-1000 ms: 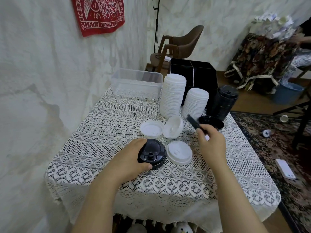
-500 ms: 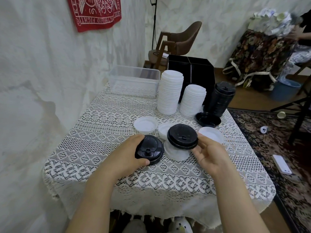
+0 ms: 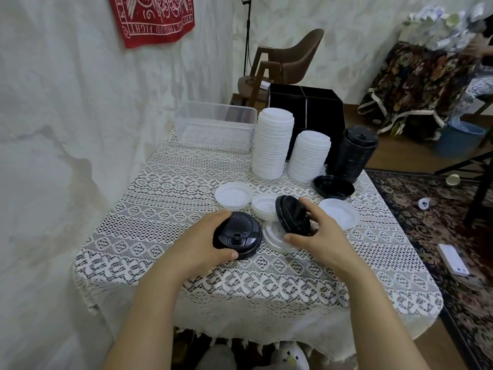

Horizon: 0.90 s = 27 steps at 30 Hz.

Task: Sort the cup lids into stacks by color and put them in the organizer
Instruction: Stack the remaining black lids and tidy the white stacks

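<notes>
Black lids in hand: 2, the flat black lid (image 3: 240,233) and the tilted black lid (image 3: 290,217), side by side near the counter's front edge.
Left hand (image 3: 202,241): fingers curl over the flat black lid's far rim and the thumb presses its near rim, gripping it where it lies top-up on the lace.
Right hand (image 3: 320,233): fingers on the upper rim and thumb low down pinch the tilted black lid, which stands on edge with its top facing left.
Lowest white lid (image 3: 273,236): flat on the lace, directly under the tilted black lid and just right of the flat black lid.
Other loose white lids: 3 around the counter's middle, at left (image 3: 233,194), centre (image 3: 264,205) and right (image 3: 340,212).
Upturned black lid (image 3: 334,186): hollow side up, toward the right edge, just in front of the black stack (image 3: 352,153).
White stacks: 2 near the far edge, the taller (image 3: 273,142) left of the shorter (image 3: 309,156).
Organizer (image 3: 306,105): black and divided, at the far edge behind the stacks; no lids show in it.
Clear bin (image 3: 216,124): at the far left corner.
Counter (image 3: 160,222): covered in white lace.
</notes>
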Tool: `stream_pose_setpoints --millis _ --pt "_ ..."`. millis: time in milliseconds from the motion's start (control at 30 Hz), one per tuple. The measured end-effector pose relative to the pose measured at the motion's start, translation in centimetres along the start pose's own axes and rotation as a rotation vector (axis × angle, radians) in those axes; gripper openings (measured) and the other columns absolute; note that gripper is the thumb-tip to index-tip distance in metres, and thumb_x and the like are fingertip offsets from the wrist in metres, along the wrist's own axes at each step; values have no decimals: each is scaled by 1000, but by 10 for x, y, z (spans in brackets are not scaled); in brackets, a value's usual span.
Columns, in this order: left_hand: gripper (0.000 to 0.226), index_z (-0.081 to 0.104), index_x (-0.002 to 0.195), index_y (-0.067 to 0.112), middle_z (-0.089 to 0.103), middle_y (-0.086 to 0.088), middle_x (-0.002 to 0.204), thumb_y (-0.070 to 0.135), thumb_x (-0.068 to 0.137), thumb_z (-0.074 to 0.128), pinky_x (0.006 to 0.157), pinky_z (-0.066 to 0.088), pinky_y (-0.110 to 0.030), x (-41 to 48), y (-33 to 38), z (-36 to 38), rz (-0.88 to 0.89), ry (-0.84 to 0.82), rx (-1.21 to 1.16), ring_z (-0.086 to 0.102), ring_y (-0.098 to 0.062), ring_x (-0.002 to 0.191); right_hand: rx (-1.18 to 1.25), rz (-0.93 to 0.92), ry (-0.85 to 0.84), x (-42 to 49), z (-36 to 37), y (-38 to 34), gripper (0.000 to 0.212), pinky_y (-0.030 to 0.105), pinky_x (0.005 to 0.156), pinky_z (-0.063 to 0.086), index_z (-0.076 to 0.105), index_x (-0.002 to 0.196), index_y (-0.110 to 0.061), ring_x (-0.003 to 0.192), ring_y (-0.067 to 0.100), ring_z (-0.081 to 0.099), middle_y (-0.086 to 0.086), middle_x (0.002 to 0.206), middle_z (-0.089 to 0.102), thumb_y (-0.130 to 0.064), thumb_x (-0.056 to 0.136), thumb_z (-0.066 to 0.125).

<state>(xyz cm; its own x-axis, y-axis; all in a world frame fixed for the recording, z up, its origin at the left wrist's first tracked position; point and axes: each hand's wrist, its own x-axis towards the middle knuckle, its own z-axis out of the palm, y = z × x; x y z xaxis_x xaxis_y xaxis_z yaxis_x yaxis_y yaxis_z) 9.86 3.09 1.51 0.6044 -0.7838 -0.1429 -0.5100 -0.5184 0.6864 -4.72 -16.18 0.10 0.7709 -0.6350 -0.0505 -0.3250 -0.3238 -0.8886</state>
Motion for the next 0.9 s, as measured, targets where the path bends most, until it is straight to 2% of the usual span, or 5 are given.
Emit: stream_pose_setpoints --millis 100,300,500,700,900 --pt "85 30 149 27 31 12 151 18 79 78 105 24 -20 0 -3 0 -9 -1 -35 34 -3 129 -42 -95 56 1 -1 -3 79 33 109 39 48 131 -43 115 -1 50 -9 128 47 -19 66 88" --pt "106 21 151 34 40 13 147 18 68 86 105 32 -28 3 -9 -1 -45 12 -73 41 -8 129 -130 -325 -39 -5 33 -32 79 -7 87 27 46 135 -42 109 -18 36 -13 125 33 -27 69 86" --pt "120 5 153 36 37 12 150 13 68 86 105 28 -25 4 -17 -1 -63 15 -128 36 -11 136 -418 -367 -83 -2 64 -32 82 31 106 39 44 141 -36 123 14 41 -7 131 34 -45 68 82" --pt "112 14 153 33 42 17 143 16 68 86 102 29 -17 2 -16 -4 -51 15 -134 38 -9 135 -564 -365 -123 -3 72 -29 88 32 109 31 36 146 -39 125 19 31 -5 136 33 -61 69 74" --pt "74 34 144 33 38 31 117 6 84 66 76 30 1 -5 -9 -8 51 10 -80 38 15 100 -566 -355 -180 -3 69 -24 85 35 113 27 34 148 -36 130 21 27 -3 144 29 -62 75 69"
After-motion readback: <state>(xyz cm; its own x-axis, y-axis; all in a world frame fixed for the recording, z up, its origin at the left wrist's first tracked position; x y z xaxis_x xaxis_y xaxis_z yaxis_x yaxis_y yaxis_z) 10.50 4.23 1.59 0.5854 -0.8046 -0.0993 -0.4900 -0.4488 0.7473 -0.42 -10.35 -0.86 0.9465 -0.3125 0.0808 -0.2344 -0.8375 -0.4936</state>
